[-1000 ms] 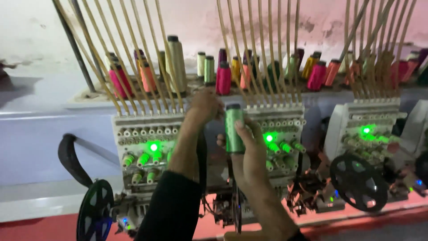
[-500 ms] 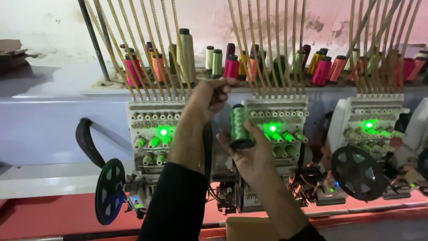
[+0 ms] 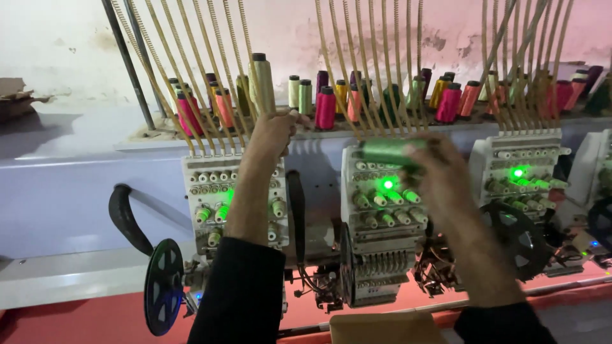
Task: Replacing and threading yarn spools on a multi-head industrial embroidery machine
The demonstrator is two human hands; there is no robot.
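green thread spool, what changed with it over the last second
The green thread spool stood upright in the right hand; it has been tipped to lie sideways. The left hand stays raised at the spool shelf, beside the tall olive cone.

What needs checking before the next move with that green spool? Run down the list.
1. Right hand has the green thread spool in its grip: ok, though it lies sideways and blurred.
2. Left hand is up at the thread shelf, beside the olive cone: ok.
3. Whether the left hand's fingers pinch a thread end: cannot tell, too small to see.
4. Free spot on the shelf for the spool: cannot tell, the guide tubes hide it.
5. Green lamp on the middle embroidery head is lit: ok.
6. Both sleeves are apart from the needle area: ok.
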